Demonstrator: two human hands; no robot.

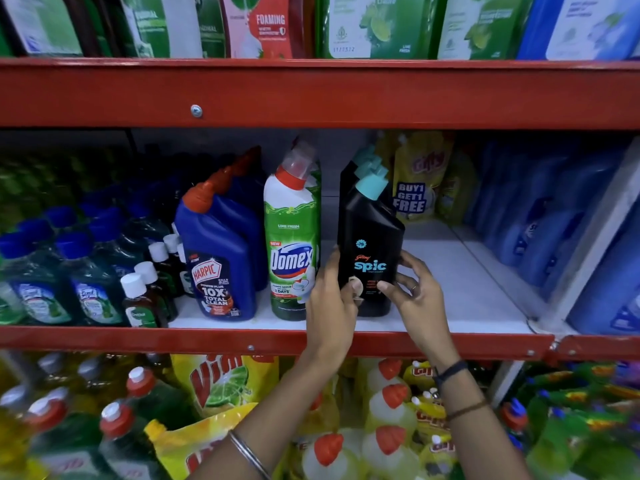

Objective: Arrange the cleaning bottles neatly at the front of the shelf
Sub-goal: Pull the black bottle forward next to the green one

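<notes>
A black Spic bottle with a teal cap stands upright near the front of the white middle shelf. My left hand grips its lower left side, thumb on the label. My right hand holds its lower right side. More black Spic bottles line up behind it. To its left stand a green-and-white Domex bottle and a blue Harpic bottle, both at the front edge, with further blue bottles behind the Harpic.
Small brown Dettol bottles and green Lizol bottles fill the left. Yellow pouches sit at the back right, blue bottles further right. Red shelf rails run above and below. Bare white shelf lies right of the Spic bottle.
</notes>
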